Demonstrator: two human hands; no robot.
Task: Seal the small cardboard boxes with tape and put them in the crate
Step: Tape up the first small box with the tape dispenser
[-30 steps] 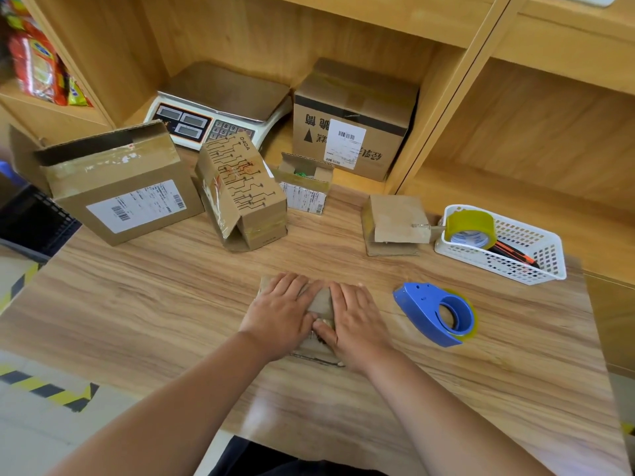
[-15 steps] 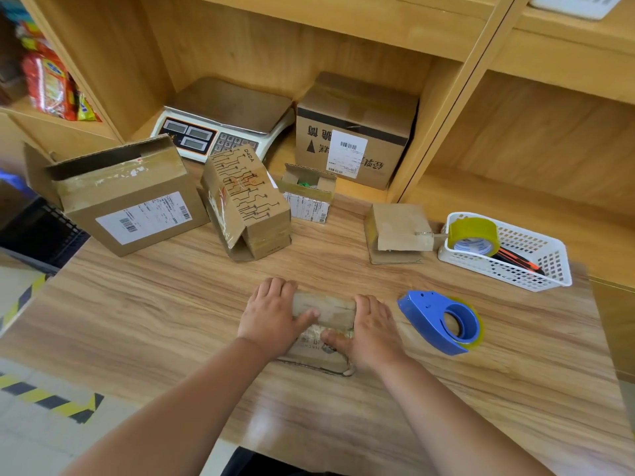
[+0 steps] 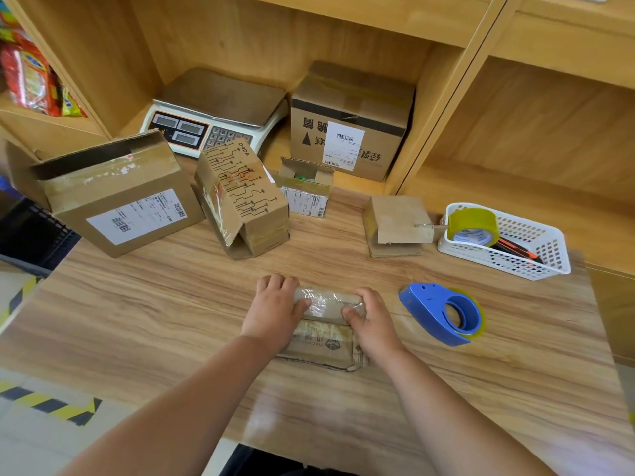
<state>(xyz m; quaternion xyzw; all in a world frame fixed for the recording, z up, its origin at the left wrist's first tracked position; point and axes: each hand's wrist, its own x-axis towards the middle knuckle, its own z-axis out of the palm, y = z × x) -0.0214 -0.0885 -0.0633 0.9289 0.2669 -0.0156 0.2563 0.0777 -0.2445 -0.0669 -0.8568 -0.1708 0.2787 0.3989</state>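
Both hands are on the small cardboard box (image 3: 323,334), low and centre on the wood-grain worktop (image 3: 171,310). The left hand (image 3: 275,314) and right hand (image 3: 372,324) each clasp one end, fingers curled over the far edge and thumbs on the glossy taped top. Its print is too faint to read. At three o'clock lies a blue tape dispenser (image 3: 443,314). At eleven, a circuit-patterned box (image 3: 244,197) reads "D4DA". At ten, a big box (image 3: 120,201) carries a barcode label. The black crate (image 3: 34,235) sits at nine, off the worktop's edge. Wooden shelving (image 3: 464,97) stands behind.
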